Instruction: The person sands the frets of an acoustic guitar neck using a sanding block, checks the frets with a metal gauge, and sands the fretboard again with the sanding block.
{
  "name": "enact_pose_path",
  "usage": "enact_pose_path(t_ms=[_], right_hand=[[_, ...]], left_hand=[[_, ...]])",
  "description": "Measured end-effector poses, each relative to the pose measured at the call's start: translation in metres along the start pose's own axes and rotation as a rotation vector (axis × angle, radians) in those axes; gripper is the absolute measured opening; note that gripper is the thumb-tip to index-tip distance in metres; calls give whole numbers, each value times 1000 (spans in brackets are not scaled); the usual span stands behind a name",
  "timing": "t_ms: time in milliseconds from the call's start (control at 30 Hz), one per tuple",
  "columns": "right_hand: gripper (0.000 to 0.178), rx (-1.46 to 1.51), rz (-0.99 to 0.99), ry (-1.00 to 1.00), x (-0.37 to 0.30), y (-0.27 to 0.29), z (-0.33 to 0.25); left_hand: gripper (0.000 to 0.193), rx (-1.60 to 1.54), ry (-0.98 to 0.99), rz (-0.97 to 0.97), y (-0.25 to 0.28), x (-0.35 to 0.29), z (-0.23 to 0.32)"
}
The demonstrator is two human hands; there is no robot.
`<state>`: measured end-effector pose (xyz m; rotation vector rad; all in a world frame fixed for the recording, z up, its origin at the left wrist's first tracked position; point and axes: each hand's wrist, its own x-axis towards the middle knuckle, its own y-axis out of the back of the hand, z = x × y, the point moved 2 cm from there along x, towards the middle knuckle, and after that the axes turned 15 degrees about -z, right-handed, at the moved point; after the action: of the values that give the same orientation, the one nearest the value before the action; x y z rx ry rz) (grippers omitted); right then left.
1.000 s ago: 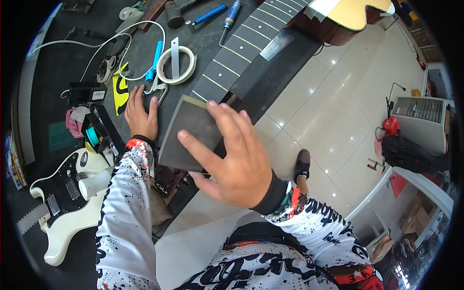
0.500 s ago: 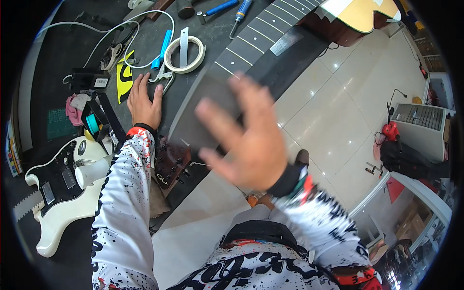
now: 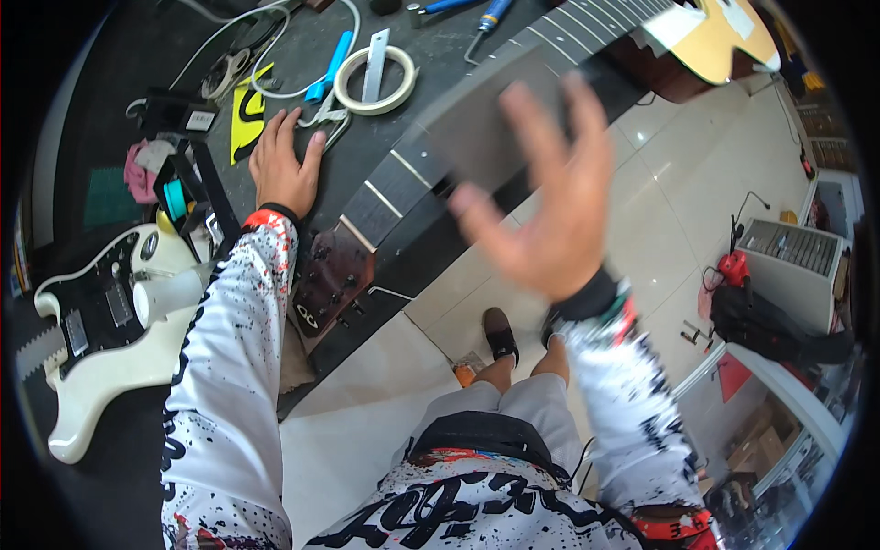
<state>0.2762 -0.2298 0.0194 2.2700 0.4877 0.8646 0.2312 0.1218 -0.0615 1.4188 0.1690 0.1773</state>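
Note:
An acoustic guitar lies diagonally, its dark fretboard (image 3: 390, 183) and tuner-studded headstock (image 3: 332, 275) toward me and its pale body (image 3: 720, 41) at the far right. Blurred by motion, my right hand (image 3: 555, 197) is over the fretboard on a flat grey-brown slab (image 3: 477, 128). Its thumb is by the near edge and its fingers lie across the top; whether the slab is a sanding block is unclear. My left hand (image 3: 286, 170) rests palm down on the bench, fingers stretched, holding nothing. Beside its fingertips are a silver clamp-like tool (image 3: 328, 119) and a yellow-and-black piece (image 3: 247, 115).
A tape roll (image 3: 411, 90) with a metal ruler (image 3: 374, 69) across it lies beyond my left hand, near a blue tool (image 3: 330, 69) and a white cable (image 3: 353, 18). At left lies a white electric guitar (image 3: 110, 385). Tiled floor (image 3: 660, 156) extends right of the bench.
My right hand and the slab have moved up along the neck, toward the guitar body, uncovering the nut and first frets. My left hand stays on the bench; the whole view has shifted slightly.

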Motion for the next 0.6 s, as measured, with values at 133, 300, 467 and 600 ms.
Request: enact_pose_path(t_ms=[133, 300, 467, 600], right_hand=[[86, 63, -191, 43, -29, -24, -58], [79, -118, 84, -5, 17, 13, 41], [78, -125, 51, 28, 20, 22, 53], [85, 2, -133, 26, -20, -20, -47]], left_hand=[[61, -38, -14, 7, -8, 5, 12], [63, -28, 25, 3, -1, 4, 5], [63, -24, -3, 12, -5, 5, 8], [63, -13, 15, 5, -5, 3, 4]])
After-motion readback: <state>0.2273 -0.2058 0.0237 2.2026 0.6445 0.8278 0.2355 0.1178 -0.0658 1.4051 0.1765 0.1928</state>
